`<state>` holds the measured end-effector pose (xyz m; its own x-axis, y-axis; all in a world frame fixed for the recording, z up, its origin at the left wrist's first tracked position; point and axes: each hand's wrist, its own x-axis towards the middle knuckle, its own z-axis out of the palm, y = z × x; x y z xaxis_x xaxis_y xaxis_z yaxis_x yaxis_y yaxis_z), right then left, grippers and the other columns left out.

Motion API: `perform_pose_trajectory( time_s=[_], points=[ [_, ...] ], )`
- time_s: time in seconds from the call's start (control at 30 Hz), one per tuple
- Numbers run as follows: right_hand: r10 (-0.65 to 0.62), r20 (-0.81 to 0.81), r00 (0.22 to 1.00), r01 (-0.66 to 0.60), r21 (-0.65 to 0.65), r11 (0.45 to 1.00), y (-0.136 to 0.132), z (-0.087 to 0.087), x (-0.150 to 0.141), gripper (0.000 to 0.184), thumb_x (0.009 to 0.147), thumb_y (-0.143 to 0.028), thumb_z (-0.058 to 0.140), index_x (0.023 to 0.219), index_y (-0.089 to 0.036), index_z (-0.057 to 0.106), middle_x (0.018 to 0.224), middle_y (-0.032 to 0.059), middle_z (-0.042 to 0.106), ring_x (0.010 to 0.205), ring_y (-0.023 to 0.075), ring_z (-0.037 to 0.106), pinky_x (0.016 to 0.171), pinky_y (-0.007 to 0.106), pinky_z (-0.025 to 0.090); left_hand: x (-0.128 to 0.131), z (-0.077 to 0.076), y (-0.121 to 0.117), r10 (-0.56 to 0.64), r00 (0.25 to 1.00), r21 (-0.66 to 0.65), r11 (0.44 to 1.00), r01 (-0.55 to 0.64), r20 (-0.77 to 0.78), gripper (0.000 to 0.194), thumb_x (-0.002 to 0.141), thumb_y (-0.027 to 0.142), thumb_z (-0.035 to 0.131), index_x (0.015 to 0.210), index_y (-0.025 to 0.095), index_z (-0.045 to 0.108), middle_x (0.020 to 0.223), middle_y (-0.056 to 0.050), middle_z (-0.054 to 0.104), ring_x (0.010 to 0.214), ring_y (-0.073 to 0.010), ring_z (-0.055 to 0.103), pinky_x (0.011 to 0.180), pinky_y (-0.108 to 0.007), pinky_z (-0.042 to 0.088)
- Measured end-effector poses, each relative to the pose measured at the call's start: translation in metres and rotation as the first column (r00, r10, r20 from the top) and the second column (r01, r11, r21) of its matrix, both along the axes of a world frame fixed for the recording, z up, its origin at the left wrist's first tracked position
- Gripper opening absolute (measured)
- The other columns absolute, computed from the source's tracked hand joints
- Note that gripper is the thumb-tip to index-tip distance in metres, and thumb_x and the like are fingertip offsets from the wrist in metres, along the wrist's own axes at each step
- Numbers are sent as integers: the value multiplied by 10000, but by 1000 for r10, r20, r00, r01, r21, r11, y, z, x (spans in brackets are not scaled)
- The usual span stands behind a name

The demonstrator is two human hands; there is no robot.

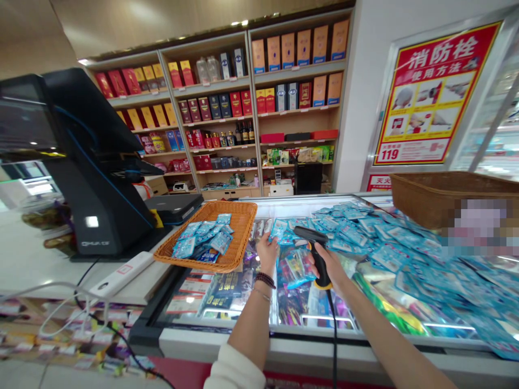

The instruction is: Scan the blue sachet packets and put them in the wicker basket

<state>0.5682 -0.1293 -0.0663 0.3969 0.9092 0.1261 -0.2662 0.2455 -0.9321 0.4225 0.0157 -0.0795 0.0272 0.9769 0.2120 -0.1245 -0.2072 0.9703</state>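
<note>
Scanner cord (334,340) drops from the barcode scanner (317,259) across the front of the display chest (259,330), and it looks like the likeliest snag: a wide sweep of the right arm (385,335) could catch it and jerk the scanner out of line. The blue packets (357,232) heaped on the chest lie loose and look slick, so a careless reach could set them sliding, perhaps over the chest's front edge. The wicker tray (239,208) sits partly over the chest beside the counter (40,254), and a knock could tip the small pile of packets (203,243) in it.

The left hand (267,254) is raised, its fingers closed in a pinch on one blue packet (278,229), though the packet partly hides the grip. The right hand (330,267) is wrapped closed round the scanner's handle, with the scanner's head angled toward the left hand. Both forearms reach forward from the bottom of the view, the left with a beaded bracelet (265,280) at the wrist and a white sleeve (235,370) near the elbow.
</note>
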Motion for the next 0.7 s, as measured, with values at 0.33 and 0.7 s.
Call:
perform_pose_trajectory(
  time_s=[0.33, 0.7],
  points=[
    [29, -57, 998, -29, -7, 1000, 0, 22, -4, 588, 716, -752, 867, 886, -223, 673, 598, -30, 597, 380, 107, 473, 323, 241, 372, -10, 20, -11, -13, 996, -75, 997, 20, 87, 263, 779, 319, 854, 960, 177, 726, 638, 40, 608, 663, -172, 694, 769, -350, 653],
    [84, -72, 994, -82, 28, 996, 56, 77, -52, 553, 718, -700, 910, 761, -218, 642, 595, -7, 623, 418, 121, 522, 350, 243, 424, -130, 97, 30, 154, 960, -118, 985, -129, 235, 278, 786, 229, 881, 755, 185, 608, 691, 0, 683, 695, -161, 726, 805, -330, 650]
  ],
)
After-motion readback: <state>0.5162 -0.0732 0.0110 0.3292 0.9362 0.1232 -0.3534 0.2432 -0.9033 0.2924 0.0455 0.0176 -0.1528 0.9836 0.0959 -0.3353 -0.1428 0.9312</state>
